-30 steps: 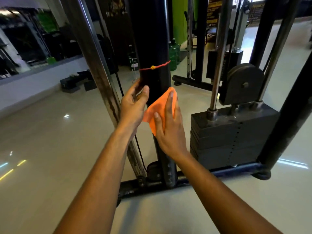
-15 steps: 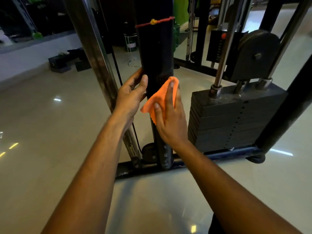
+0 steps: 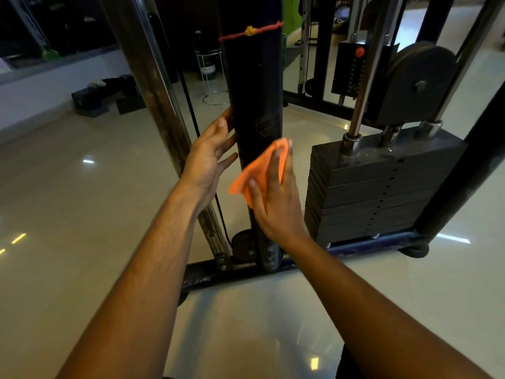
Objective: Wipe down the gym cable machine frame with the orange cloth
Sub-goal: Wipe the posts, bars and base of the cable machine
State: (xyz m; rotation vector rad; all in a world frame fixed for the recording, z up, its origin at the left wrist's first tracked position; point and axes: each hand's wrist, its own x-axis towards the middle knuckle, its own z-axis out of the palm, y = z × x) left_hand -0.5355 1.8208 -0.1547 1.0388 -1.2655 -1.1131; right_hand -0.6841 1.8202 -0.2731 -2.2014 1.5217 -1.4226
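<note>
Orange cloth (image 3: pixel 262 170), black upright (image 3: pixel 254 86).

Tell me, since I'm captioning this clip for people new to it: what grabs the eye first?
The bright orange cloth at centre, pressed by the right hand against the black upright post of the frame. The left hand rests open on the post's left edge. To the right sits a dark stack of weight plates.
</note>
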